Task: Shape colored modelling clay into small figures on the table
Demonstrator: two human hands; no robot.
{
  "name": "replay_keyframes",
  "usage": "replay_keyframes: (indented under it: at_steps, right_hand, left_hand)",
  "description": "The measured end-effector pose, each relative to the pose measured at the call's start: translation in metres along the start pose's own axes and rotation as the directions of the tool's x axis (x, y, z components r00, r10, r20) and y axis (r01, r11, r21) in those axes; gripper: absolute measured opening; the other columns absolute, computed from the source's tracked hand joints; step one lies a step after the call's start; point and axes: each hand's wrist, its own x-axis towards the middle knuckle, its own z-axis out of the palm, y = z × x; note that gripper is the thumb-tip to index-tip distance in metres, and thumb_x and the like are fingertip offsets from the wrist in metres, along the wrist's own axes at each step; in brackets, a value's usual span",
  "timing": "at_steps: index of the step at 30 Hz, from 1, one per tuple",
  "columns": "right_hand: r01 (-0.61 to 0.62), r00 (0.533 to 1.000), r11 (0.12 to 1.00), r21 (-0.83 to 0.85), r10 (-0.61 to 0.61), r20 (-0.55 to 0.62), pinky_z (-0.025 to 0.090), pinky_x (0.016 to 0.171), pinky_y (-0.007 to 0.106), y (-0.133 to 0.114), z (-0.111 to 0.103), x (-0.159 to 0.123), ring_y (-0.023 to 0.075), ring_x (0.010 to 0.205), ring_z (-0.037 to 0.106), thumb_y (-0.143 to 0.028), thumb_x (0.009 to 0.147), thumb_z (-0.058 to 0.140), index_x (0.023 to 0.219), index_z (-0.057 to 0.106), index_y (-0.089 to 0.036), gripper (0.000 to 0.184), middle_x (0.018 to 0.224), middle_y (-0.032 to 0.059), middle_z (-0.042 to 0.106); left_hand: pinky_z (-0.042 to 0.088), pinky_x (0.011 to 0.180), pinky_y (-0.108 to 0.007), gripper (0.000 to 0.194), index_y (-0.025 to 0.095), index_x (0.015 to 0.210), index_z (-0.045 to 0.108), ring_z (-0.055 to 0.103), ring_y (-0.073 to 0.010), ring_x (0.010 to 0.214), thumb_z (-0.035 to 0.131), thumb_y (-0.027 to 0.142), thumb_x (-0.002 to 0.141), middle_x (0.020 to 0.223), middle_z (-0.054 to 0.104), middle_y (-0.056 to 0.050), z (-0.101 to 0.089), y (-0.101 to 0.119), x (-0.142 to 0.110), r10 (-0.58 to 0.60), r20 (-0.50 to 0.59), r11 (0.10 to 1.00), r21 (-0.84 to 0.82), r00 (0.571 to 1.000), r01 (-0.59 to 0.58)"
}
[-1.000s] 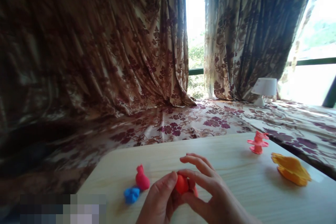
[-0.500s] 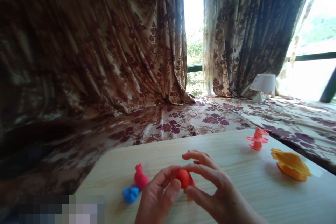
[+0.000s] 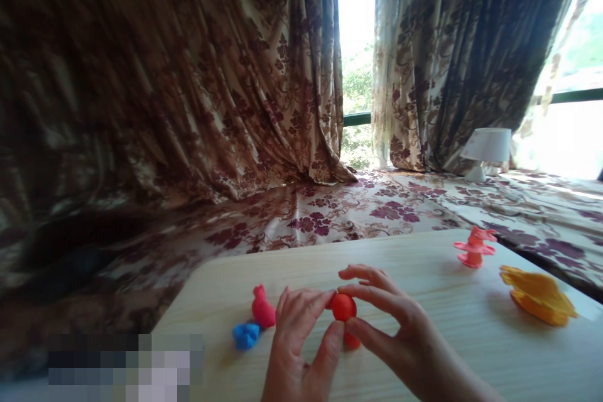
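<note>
Over the front of the table, a red modelling clay piece [image 3: 344, 307] sits between the fingertips of both hands. It has a round ball on top, with more red clay showing lower down, partly hidden by fingers. My left hand [image 3: 306, 333] pinches its left side with thumb and index finger. From the right, my right hand [image 3: 391, 314] grips it with thumb and index finger, the other fingers raised and curved. Left of my left hand stand a pink clay figure [image 3: 262, 308] with a knobbed top and a crumpled blue clay lump [image 3: 245, 336].
On the right of the pale wooden table [image 3: 424, 352] are a coral tiered clay shape [image 3: 473, 247] and a wavy yellow clay piece [image 3: 537, 296]. Beyond the table lies flowered fabric [image 3: 311, 223], with a white lamp [image 3: 487, 145] and patterned curtains [image 3: 226, 75] behind.
My fingers have shifted around the red clay, so its round ball shows more fully. My left hand has turned, its fingers now more upright. The camera view has swung slightly.
</note>
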Motion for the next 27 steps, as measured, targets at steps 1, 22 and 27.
replay_keyframes:
  at_steps: [1, 22, 27]
  right_hand:
    - [-0.001, 1.000, 1.000, -0.002, 0.001, -0.005, 0.047, 0.094, 0.029, 0.001, 0.000, 0.000, 0.0179, 0.112, 0.055, -0.021, 0.082, 0.064, 0.109, 0.064, -0.033, 0.030, 0.119, 0.0026, 0.058]
    - [0.044, 0.996, 0.999, -0.029, -0.046, -0.078, 0.045, 0.098, 0.039, 0.000, 0.005, -0.002, 0.0237, 0.117, 0.050, -0.017, 0.082, 0.062, 0.094, 0.069, -0.028, 0.018, 0.105, 0.0053, 0.064]
    - [0.039, 0.999, 0.999, -0.028, -0.040, -0.036, 0.046, 0.097, 0.038, -0.002, 0.000, -0.001, 0.0224, 0.118, 0.050, -0.023, 0.086, 0.059, 0.104, 0.067, -0.027, 0.021, 0.113, 0.0069, 0.063]
  left_hand:
    - [0.032, 0.104, -0.057, 0.030, 0.030, 0.109, 0.062, 0.061, -0.0234, 0.105, 0.058, 0.022, 0.081, 0.108, 0.070, -0.003, 0.000, -0.001, -0.001, 0.046, -0.007, 0.998, 0.045, 0.999, -0.045]
    - [0.050, 0.088, -0.040, 0.022, 0.027, 0.098, 0.065, 0.063, -0.0216, 0.097, 0.065, 0.024, 0.077, 0.097, 0.070, -0.003, 0.004, -0.009, -0.001, 0.072, -0.070, 0.997, 0.044, 0.995, -0.069]
    - [0.052, 0.083, -0.030, 0.018, 0.028, 0.095, 0.067, 0.064, -0.0179, 0.092, 0.065, 0.023, 0.077, 0.094, 0.070, 0.000, 0.005, -0.005, 0.002, 0.026, -0.101, 0.996, -0.083, 0.995, -0.034]
